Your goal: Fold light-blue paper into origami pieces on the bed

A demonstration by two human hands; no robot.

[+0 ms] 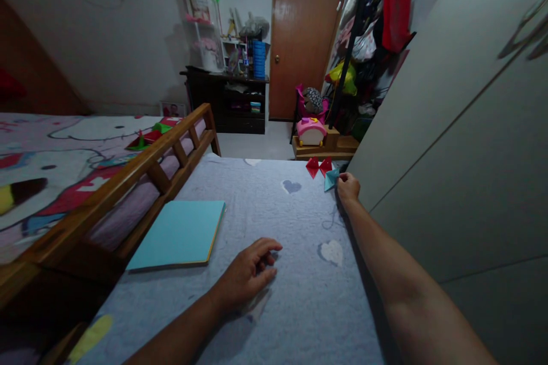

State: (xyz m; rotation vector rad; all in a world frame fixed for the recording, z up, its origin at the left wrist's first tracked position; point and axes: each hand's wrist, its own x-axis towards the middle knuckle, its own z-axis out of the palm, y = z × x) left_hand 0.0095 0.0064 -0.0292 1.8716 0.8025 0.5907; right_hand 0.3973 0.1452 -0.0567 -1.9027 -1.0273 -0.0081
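Your right hand [349, 187] reaches out to the far right corner of the cloth-covered surface [278, 211], thumb and fingers drawn together in a pinch on the right edge of a light blue folded piece [330, 181]. That piece lies close beside two red ones: the left red folded piece [313, 167] and the right red folded piece [326, 166], which sit side by side near the far edge. The blue one is slightly nearer to you than the red pair.

Your left hand [252, 271] is over the middle of the near part of the cloth, fingers loosely curled, thumb apart from them, with nothing held (whether it rests on the cloth or floats just above it, you cannot tell from this view). To its left lies a stack of light blue paper [177, 234], squared up, with a yellowish edge showing along its right side.

A wooden rail [175, 166] runs beyond the stack on your left, and a pale cabinet [449, 165] stands along your right. Past the far edge, a pink toy [311, 131] sits before the brown door [303, 34].
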